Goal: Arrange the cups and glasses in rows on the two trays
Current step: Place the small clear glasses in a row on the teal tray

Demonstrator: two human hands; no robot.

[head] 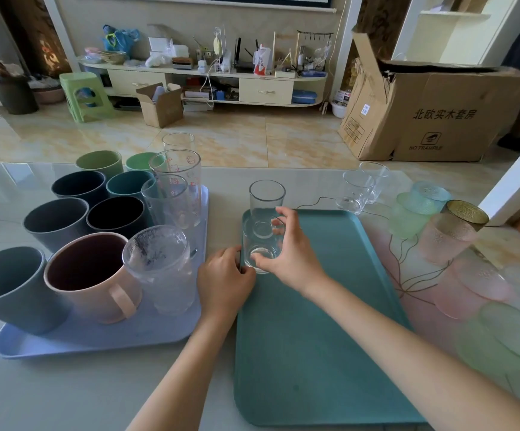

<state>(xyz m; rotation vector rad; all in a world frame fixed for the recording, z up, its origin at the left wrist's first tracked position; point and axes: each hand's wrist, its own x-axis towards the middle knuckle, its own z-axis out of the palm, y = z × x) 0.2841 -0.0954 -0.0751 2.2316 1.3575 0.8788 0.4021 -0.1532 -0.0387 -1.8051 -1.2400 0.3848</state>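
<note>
A teal tray [314, 337] lies in front of me with two clear glasses at its far left corner. My right hand [286, 247] grips the nearer clear glass [257, 253]. The second clear glass [266, 203] stands upright just behind it. My left hand [224, 281] holds the teal tray's left edge beside that glass. To the left, a lilac tray [97, 340] carries several coloured mugs [56, 222], a pink mug [94, 275], a frosted glass [159, 265] and tall printed glasses [178, 181].
Two clear glasses [356, 191] stand on the table beyond the teal tray's right corner. Green, pink, blue and gold-rimmed textured glasses [448, 234] crowd the right side of the table. A big cardboard box [432, 119] stands on the floor behind.
</note>
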